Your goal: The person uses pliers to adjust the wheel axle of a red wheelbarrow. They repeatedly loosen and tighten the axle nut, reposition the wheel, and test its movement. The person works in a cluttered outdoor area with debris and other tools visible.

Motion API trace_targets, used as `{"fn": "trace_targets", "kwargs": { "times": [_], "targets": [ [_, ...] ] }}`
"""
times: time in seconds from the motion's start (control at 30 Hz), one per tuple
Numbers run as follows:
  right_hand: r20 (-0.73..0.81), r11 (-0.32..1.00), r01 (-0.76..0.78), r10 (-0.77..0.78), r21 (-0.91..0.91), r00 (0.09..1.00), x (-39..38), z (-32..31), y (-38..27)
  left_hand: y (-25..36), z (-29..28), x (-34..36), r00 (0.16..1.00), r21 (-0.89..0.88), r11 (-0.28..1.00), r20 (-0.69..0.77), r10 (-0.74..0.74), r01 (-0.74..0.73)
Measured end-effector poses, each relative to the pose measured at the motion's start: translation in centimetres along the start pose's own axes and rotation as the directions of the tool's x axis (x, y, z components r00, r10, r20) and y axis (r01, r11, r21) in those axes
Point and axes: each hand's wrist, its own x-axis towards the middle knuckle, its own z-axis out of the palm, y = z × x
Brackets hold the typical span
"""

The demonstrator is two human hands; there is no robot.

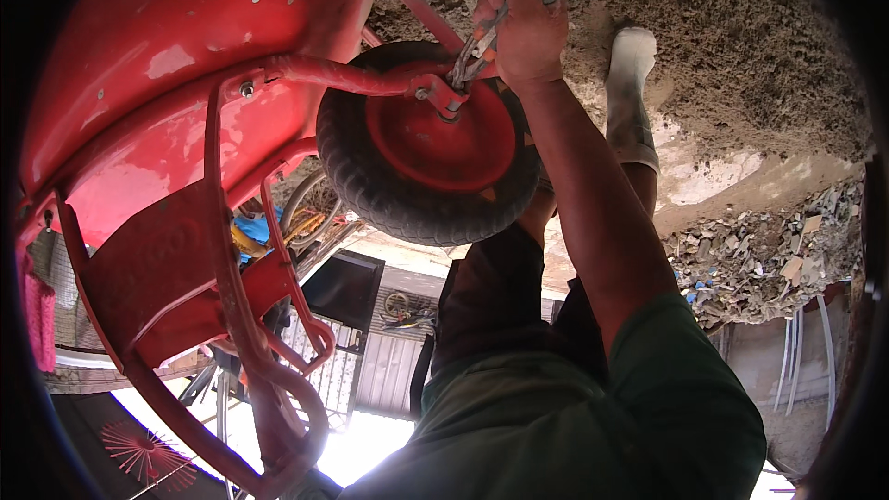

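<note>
My right hand point(530, 32) is closed around a pair of grey metal pliers point(466, 63), whose handle ends stick out past my fist. The jaws reach down to the bolted red bracket point(435, 93) at the hub of a wheel. That wheel point(443, 143) has a black treaded tyre and a red disc, and it is mounted on the tubular frame point(347, 79) of a red wheelbarrow point(213, 9). Whether the jaws grip the nut or only touch it, I cannot tell. My left hand does not show anywhere.
My pale, dirty boot point(632, 60) stands on crumbly brown soil point(722, 56). Broken rubble point(787, 245) is heaped at the right. Curved red legs and braces point(227, 250) of the wheelbarrow fill the left. Yellow and blue items point(255, 231) lie beyond them.
</note>
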Motion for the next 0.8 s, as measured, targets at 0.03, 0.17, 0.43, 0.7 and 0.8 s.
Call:
{"fn": "trace_targets", "kwargs": {
  "times": [0.03,0.17,0.43,0.7,0.8],
  "targets": [
    [-0.006,0.999,-0.002,0.002,0.042,1.0,0.3,-0.1,-0.4,-0.1,0.1,0.0,1.0,0.0,1.0,-0.003,0.004,-0.004],
    [0.01,0.986,0.002,-0.004,0.164,1.0,1.6,-0.5,-3.9,-0.2,-0.1,-0.5,1.0,0.006,1.0,-0.004,0.004,-0.004],
    [0.077,0.998,0.06,-0.06,-0.001,0.995,0.1,-0.7,0.2,-0.3,-0.3,-0.5,1.0,0.018,1.0,-0.009,0.021,-0.021],
    [0.207,0.669,-0.265,0.167,0.694,0.964,0.0,-2.4,4.0,-0.7,0.0,0.4,0.999,0.022,0.998,-0.004,0.051,-0.051],
    [0.072,0.95,-0.147,0.132,0.276,0.989,1.4,-2.4,3.6,-1.1,-0.1,0.4,0.998,0.022,0.998,-0.006,0.055,-0.055]
  ]
}}
